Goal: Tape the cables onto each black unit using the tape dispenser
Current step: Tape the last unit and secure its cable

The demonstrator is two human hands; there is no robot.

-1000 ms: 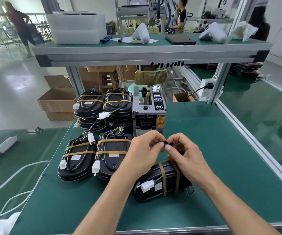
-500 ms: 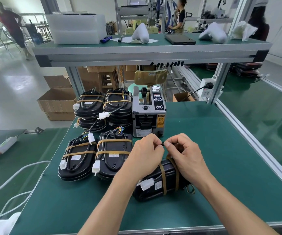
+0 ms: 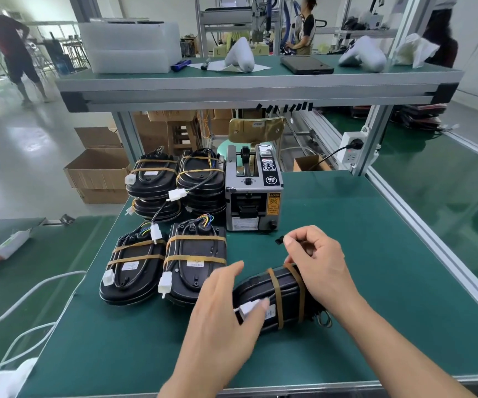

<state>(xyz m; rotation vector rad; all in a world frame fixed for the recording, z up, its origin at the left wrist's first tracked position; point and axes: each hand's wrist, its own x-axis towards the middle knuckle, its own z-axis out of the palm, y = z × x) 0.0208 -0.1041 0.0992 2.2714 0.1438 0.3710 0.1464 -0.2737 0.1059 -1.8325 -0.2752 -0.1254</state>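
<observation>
Right hand (image 3: 315,262) pinching tape piece (image 3: 279,240), above black unit (image 3: 278,300)

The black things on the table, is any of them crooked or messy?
A little. The black unit under the hands lies slanted, unlike the two neat ones beside it. At the back, a white connector dangles loose off the stack. Nothing looks broken.

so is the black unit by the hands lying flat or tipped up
Tipped up. The black unit rests on its side edge on the green mat, steadied by the left hand, unlike the flat units beside it.
</observation>
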